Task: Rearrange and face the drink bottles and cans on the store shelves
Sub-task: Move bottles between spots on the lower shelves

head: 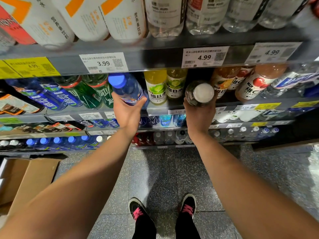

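Head view, only one. Top-shelf bottles are cut off by the upper edge, labels blurred; far right of the frame is smeared, the clear bottles there hard to read. The bottom of the blue bottle (126,89) is hidden behind the left hand (126,112).

Left hand cups the blue bottle from below, fingers wrapped round its lower body. The bottle's long axis is tilted, blue cap leaning toward the camera and left, at the front edge of the middle shelf (158,110), beside the green bottles (96,94).

Right hand (200,114) is closed round a dark bottle (198,93) with a white cap; cap points straight at the camera, so the body is mostly foreshortened and the label unreadable. It sits in front of the yellow-green vitamin bottles (156,87) and the orange ones (224,80).

Price tags (103,62) run along the grey shelf rails. Lower shelves hold more bottles. Floor (164,169) is dark speckled stone tile; a cardboard box (29,178) stands at left. Black shoes with pink laces (138,212) near the bottom.
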`<state>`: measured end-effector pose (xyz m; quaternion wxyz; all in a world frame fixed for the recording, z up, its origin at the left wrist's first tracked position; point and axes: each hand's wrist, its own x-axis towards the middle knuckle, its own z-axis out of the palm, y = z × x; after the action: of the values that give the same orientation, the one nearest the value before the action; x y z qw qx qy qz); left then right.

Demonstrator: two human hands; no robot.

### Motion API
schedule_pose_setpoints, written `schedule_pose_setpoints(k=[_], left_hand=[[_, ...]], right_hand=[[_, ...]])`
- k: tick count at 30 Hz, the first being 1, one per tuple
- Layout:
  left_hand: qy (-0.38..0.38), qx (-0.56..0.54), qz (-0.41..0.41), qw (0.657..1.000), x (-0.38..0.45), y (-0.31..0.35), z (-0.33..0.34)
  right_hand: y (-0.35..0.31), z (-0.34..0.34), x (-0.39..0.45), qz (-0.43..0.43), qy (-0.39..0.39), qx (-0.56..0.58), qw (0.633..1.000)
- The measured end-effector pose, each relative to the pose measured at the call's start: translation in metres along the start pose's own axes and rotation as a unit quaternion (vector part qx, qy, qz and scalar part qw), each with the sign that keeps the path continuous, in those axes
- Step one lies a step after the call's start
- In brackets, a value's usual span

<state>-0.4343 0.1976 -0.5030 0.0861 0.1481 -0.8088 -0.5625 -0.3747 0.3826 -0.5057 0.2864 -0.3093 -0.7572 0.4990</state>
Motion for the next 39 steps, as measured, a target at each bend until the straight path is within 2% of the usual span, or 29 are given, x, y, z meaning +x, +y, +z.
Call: schedule_pose_setpoints(k=[5, 8, 14, 20, 24, 30, 39], left_hand=[[0.067, -0.088, -0.014, 0.994, -0.016, 0.002, -0.006], [0.064, -0.131, -0.011, 0.989, -0.028, 0.0, -0.015], [0.055, -0.091, -0.02, 0.994, -0.043, -0.011, -0.06], [0.084, -0.037, -0.018, 0.996, -0.036, -0.015, -0.109], [0.07, -0.005, -0.002, 0.997, -0.024, -0.021, -0.132], [0.03, -0.031, -0.012, 0.999, -0.014, -0.029, -0.159], [0.028, -0.007, -0.026, 0.999, 0.0, -0.038, -0.158]], right_hand=[[-0.008, -0.019, -0.019, 0.032, -0.004, 0.023, 0.999], [-0.017, -0.031, -0.043, 0.027, -0.022, 0.013, 0.999], [-0.054, -0.01, -0.078, 0.025, -0.134, 0.054, 0.989], [-0.088, 0.042, -0.096, 0.03, -0.183, 0.062, 0.981], [-0.083, 0.077, -0.102, 0.0, -0.153, 0.016, 0.988], [-0.079, 0.114, -0.097, -0.01, -0.125, -0.045, 0.991], [-0.078, 0.148, -0.069, -0.058, -0.148, -0.199, 0.967]])
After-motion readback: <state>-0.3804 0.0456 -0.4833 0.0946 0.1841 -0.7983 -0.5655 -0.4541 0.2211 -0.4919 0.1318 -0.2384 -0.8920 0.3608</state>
